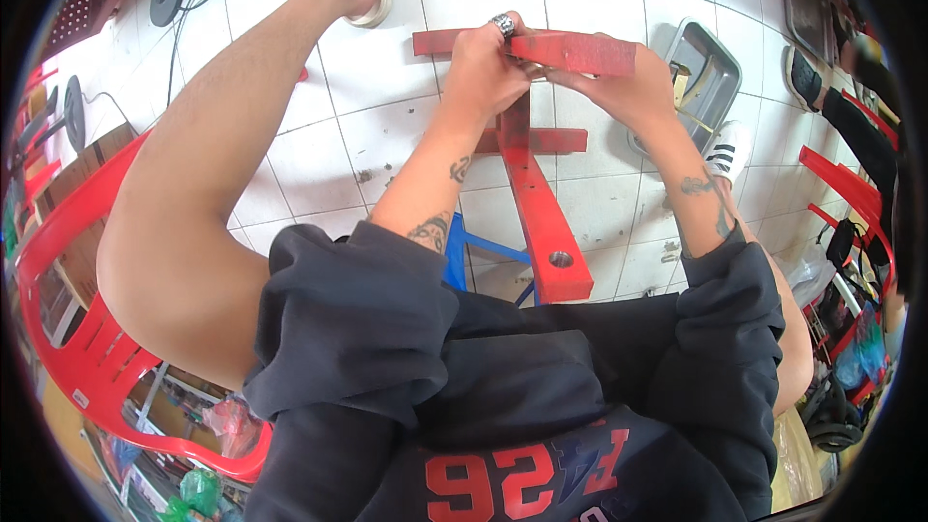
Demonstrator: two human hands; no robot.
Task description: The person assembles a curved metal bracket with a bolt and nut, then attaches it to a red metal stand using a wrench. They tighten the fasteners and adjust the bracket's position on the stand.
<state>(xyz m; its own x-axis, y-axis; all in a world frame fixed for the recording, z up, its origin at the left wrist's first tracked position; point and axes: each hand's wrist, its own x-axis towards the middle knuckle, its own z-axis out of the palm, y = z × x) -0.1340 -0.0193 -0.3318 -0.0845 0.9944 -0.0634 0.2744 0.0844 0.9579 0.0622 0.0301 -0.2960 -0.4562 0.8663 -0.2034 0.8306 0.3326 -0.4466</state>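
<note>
A red stand [537,203] stands between my knees, with a post, a long arm toward me that has a round hole near its end, and a red crossbar [580,51] across its top. My left hand [486,63], with a silver ring, is closed at the crossbar's middle. My right hand [623,82] is closed from the right side, its thumb stretched toward the left thumb. Between the thumb tips, just below the crossbar, is a small metal piece [533,70], mostly covered by the fingers. The fingers behind the crossbar are hidden.
A grey metal tray [723,56] with brass-coloured parts lies on the tiled floor at right. Under the stand's arm shows a blue stool [459,249]. A red plastic chair [82,377] stands at left. Another person's shoe [802,77] is at far right, near red chairs.
</note>
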